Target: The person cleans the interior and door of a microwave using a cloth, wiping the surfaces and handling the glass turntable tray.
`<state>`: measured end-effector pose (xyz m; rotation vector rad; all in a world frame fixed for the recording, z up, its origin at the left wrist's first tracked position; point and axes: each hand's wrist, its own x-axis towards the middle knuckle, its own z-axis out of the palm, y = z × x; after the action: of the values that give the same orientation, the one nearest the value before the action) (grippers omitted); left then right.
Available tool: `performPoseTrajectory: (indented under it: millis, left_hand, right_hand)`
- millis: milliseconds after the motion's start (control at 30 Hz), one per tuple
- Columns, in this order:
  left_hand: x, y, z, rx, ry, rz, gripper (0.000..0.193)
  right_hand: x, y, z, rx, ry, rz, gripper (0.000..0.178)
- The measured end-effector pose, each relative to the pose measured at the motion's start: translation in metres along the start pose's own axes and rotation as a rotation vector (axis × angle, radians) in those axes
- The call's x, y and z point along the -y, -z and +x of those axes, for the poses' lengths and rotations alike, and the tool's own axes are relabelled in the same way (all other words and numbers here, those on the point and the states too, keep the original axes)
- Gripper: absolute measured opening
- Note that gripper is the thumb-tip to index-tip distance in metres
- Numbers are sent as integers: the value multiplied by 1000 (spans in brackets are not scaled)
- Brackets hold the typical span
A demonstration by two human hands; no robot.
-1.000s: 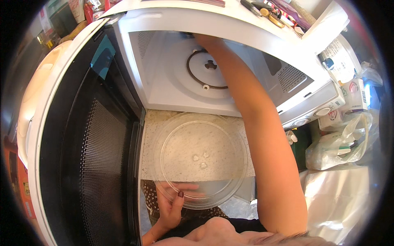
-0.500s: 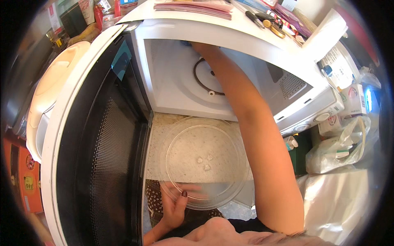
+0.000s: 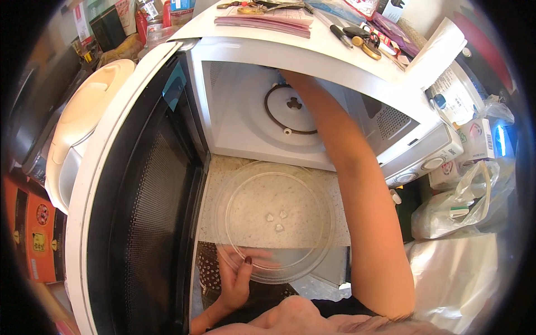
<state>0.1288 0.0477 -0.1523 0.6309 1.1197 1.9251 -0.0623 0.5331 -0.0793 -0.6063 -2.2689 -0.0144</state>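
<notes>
My left hand (image 3: 235, 282) grips the near rim of a round clear glass turntable plate (image 3: 245, 215), thumb on top and fingers showing through from below. The plate lies level over a speckled counter and overhangs its front edge. My right arm (image 3: 360, 184) reaches deep into an open white microwave (image 3: 268, 159). At its end, the right hand (image 3: 290, 75) is mostly hidden by the upper frame and its fingers do not show. A bit of blue shows beside it, too small to name. Inside on the cavity floor lies a dark roller ring (image 3: 266, 109) around a small hub (image 3: 293, 103).
The microwave door (image 3: 148, 212) stands open on the left. On top lie pink papers (image 3: 262, 23), scissors (image 3: 368, 49) and a white paper roll (image 3: 438, 53). A beige container (image 3: 89, 106) stands beyond the door. Plastic bags (image 3: 460, 201) and boxes (image 3: 477, 139) crowd the right.
My right arm has shifted slightly right inside the microwave, so more of the roller ring and the hub shows. My left hand keeps its hold on the plate. The view has shifted a little.
</notes>
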Motion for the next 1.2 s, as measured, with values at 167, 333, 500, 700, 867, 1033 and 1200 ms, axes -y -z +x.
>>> performPoseTrajectory:
  millis: [167, 333, 500, 700, 867, 1033, 1200]
  left_hand:
    - [-7, -2, 1, -15, 20, -7, 26]
    - [-5, 1, -2, 5, -12, 3, 23]
    - [-1, 0, -2, -8, 12, -55, 21]
    - [-1, 2, 0, 12, 4, -42, 22]
    - [-1, 0, -1, -11, -5, -63, 21]
    - [-2, 0, -1, 8, -14, -32, 21]
    - [-1, 1, 0, 8, -18, 7, 21]
  right_hand:
    - [29, -17, 24, -11, 33, 29, 45]
    - [3, 3, 3, 3, 7, 9, 45]
    - [1, 3, -1, -11, -4, -6, 45]
    - [2, 3, 2, -16, -13, -8, 45]
    - [7, -5, 4, -17, -1, -7, 45]
    - [15, -6, 5, -28, 3, -6, 44]
    - [32, -17, 18, -22, 26, 22, 44]
